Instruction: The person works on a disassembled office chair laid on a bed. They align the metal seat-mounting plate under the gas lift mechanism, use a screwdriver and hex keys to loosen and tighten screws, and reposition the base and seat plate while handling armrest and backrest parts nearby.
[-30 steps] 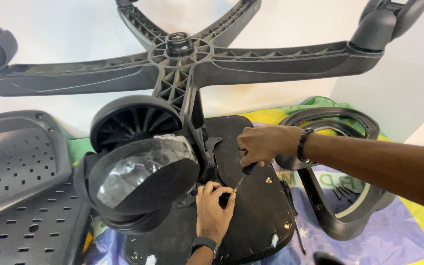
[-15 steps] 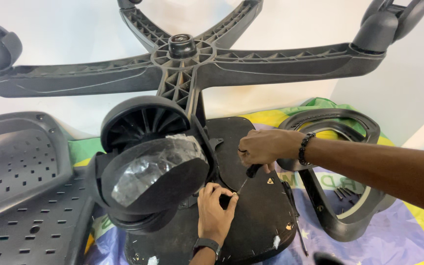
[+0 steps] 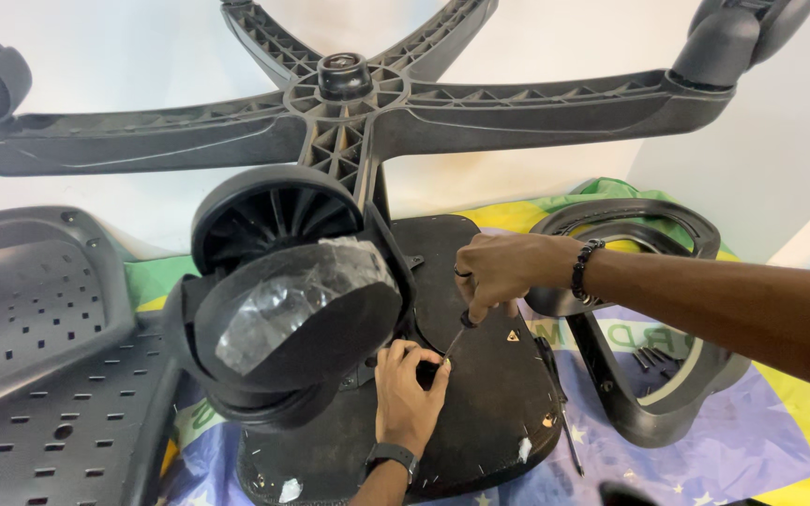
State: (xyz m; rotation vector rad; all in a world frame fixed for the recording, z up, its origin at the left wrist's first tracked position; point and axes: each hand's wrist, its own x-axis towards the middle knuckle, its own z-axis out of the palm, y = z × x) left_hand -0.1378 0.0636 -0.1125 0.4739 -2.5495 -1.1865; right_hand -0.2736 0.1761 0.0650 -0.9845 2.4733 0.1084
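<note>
An upturned office chair lies in front of me, its black seat underside facing up. My right hand, with a bead bracelet on the wrist, grips a dark-handled screwdriver that slants down to the seat plate. My left hand, wearing a wristwatch, rests on the plate with its fingers curled right at the screwdriver's tip. What those fingers pinch is hidden. A large caster with a plastic-wrapped wheel hangs close to the left of both hands.
The black star base spreads overhead, with casters at its ends. A perforated grey backrest lies at the left. A black armrest loop sits at the right on a colourful cloth. Loose screws lie inside the loop.
Both hands stay at the same spot on the seat plate, the screwdriver still at the left fingers. The view has shifted slightly, so the caster sits a little further right.
</note>
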